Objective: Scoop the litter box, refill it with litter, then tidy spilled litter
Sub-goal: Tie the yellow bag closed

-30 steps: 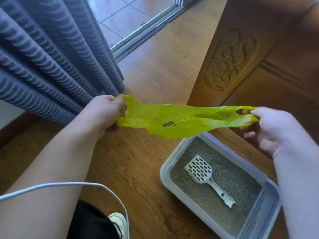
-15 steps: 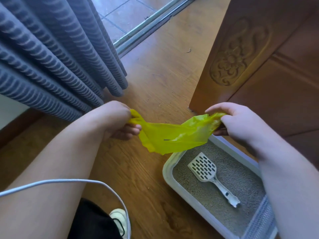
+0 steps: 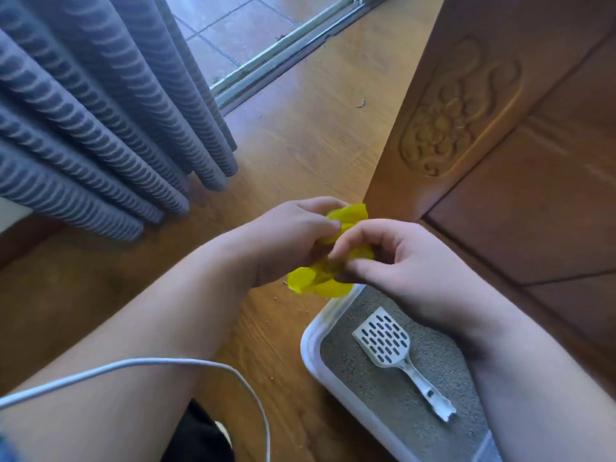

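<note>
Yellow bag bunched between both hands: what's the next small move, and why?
Probably twist the yellow bag closed and set it aside: left hand and right hand both pinch it, so neither is free for the scoop lying in the litter box.

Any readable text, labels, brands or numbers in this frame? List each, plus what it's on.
None readable.
yellow bag, gripped by the left hand and right hand: crumpled, no print shows.
scoop: no marking shows.
litter box: plain rim.
cabinet: carved floral relief, not lettering.
</note>
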### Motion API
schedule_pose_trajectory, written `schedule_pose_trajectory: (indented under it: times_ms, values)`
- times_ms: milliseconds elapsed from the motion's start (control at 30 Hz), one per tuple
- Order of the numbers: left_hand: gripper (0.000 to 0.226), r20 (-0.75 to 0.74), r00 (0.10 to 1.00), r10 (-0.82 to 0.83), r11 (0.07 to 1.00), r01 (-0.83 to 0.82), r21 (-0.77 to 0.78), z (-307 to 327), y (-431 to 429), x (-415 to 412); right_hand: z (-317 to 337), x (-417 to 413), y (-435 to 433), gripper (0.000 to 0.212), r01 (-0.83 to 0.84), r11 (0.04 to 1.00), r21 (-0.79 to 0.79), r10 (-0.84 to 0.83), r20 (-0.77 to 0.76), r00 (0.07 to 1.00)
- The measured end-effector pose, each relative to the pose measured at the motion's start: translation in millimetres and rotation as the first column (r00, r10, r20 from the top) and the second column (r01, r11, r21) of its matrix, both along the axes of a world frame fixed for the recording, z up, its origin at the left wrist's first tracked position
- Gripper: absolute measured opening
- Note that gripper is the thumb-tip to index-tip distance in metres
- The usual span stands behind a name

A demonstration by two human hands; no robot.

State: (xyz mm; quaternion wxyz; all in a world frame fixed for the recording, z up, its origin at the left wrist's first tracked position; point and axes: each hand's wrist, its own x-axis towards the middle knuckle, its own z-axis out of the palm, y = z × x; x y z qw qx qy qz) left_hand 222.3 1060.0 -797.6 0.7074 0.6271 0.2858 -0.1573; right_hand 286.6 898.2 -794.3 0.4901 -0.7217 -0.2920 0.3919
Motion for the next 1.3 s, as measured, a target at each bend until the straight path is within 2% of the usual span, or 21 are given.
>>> schedule_pose_trajectory:
  times_ms: [67, 167, 200, 333, 467, 533, 600, 700, 733, 800, 867, 933, 1033, 1100, 1200, 1300]
  values:
    - [0.032, 0.012, 0.995, -0.101, 0.992, 0.100, 0.081, 0, -8, 4, 0, 7, -4, 0.028, 0.124, 0.992, 0.028, -0.126, 0.062, 0.990]
    - [0.033, 0.045, 0.988, -0.146, 0.984, 0.140, 0.111, 0, -12, 8, -6, 16, -10, 0.022, 0.303, 0.952, 0.039, -0.300, 0.297, 0.906]
    - [0.029, 0.064, 0.985, -0.158, 0.980, 0.148, 0.137, 1, -12, 8, -8, 17, -11, 0.020, 0.341, 0.938, 0.060, -0.342, 0.311, 0.887]
    - [0.034, 0.108, 0.970, -0.217, 0.961, 0.194, 0.196, 4, -9, 6, -22, 11, -3, 0.019, 0.404, 0.906, 0.128, -0.419, 0.137, 0.897]
    - [0.021, 0.126, 0.954, -0.271, 0.893, 0.200, 0.404, 4, -10, 1, -31, 6, 6, 0.022, 0.448, 0.894, 0.018, -0.444, -0.109, 0.889]
    - [0.030, 0.155, 0.950, -0.270, 0.861, 0.166, 0.481, 4, -13, -3, -36, 8, 6, 0.017, 0.407, 0.912, -0.055, -0.409, -0.203, 0.890]
    - [0.037, 0.175, 0.924, -0.339, 0.816, 0.196, 0.543, 7, -17, -6, -39, 12, 4, 0.009, 0.317, 0.936, -0.151, -0.341, -0.164, 0.926]
    - [0.034, 0.089, 0.900, -0.426, 0.696, 0.263, 0.668, 7, -17, -9, -43, 16, 2, 0.040, 0.302, 0.898, -0.320, -0.336, -0.053, 0.940]
    - [0.032, 0.055, 0.897, -0.438, 0.657, 0.278, 0.701, 6, -16, -10, -43, 16, 3, 0.044, 0.317, 0.885, -0.341, -0.353, -0.047, 0.935]
    - [0.029, -0.015, 0.896, -0.444, 0.592, 0.306, 0.746, 3, -16, -10, -44, 15, 4, 0.036, 0.319, 0.887, -0.333, -0.356, -0.054, 0.933]
    - [0.028, -0.099, 0.903, -0.418, 0.570, 0.345, 0.746, 2, -14, -9, -41, 14, 5, 0.036, 0.313, 0.910, -0.274, -0.340, -0.056, 0.939]
    - [0.030, -0.169, 0.909, -0.380, 0.601, 0.382, 0.702, 0, -10, -7, -37, 13, 4, 0.044, 0.286, 0.939, -0.193, -0.297, -0.032, 0.954]
    - [0.029, -0.193, 0.920, -0.340, 0.647, 0.378, 0.663, 2, -6, -4, -26, 10, 1, 0.053, 0.140, 0.982, -0.128, -0.135, 0.048, 0.990]
    - [0.029, -0.165, 0.944, -0.286, 0.735, 0.326, 0.594, 3, -5, -3, -22, 7, 1, 0.056, 0.075, 0.991, -0.110, -0.060, 0.131, 0.990]
    - [0.034, -0.100, 0.982, -0.163, 0.910, 0.189, 0.369, 7, -3, -3, -23, 8, 2, 0.045, 0.182, 0.980, -0.084, -0.146, 0.318, 0.937]
    - [0.038, -0.055, 0.998, -0.023, 0.984, 0.032, 0.175, 8, 1, -4, -30, 12, 2, 0.027, 0.377, 0.924, -0.055, -0.321, 0.421, 0.848]
